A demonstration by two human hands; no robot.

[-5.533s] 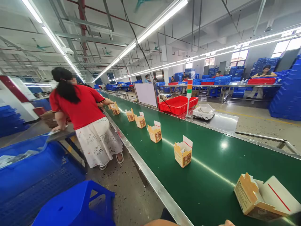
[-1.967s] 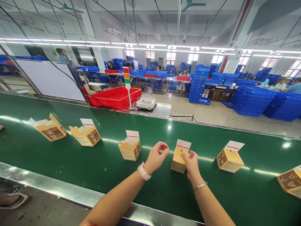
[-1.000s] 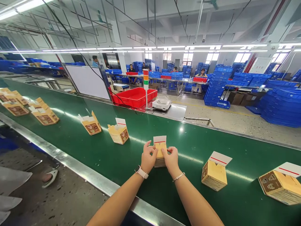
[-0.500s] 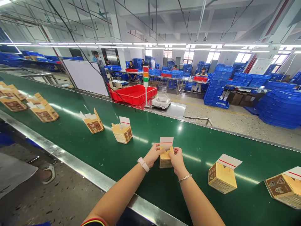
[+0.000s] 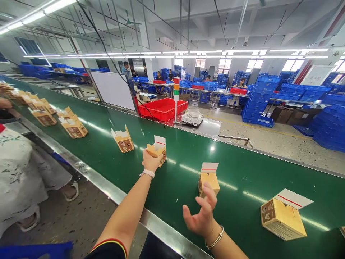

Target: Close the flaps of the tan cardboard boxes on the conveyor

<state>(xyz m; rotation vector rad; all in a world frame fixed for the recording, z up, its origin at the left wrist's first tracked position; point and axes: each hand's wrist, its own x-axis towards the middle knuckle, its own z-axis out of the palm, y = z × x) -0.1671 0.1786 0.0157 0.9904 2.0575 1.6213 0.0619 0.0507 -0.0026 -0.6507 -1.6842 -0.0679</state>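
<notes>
My left hand (image 5: pixel 151 160) is closed around the near side of a small tan cardboard box (image 5: pixel 162 158) whose white flap with a red line stands up. Its fingers are partly hidden by the box. My right hand (image 5: pixel 202 212) hovers over the green conveyor belt (image 5: pixel 167 194), fingers spread and bent, holding nothing. Just beyond it stands another box (image 5: pixel 210 181), its tan top flaps folded in and its white flap raised. Farther right sits a similar box (image 5: pixel 283 217). Left of my left hand is an open-topped box (image 5: pixel 123 140) with brown printed sides.
More open boxes (image 5: pixel 72 126) line the belt to the left, where a seated person in a patterned garment (image 5: pixel 16 162) sits. Across the belt are a red bin (image 5: pixel 163 109), a signal light (image 5: pixel 176 88) and a scale (image 5: pixel 192 117). The metal belt edge (image 5: pixel 159 223) runs in front.
Both hands have left the box they were folding. My left hand moved left onto the neighbouring box, and my right hand drew back, opening. The view turned left.
</notes>
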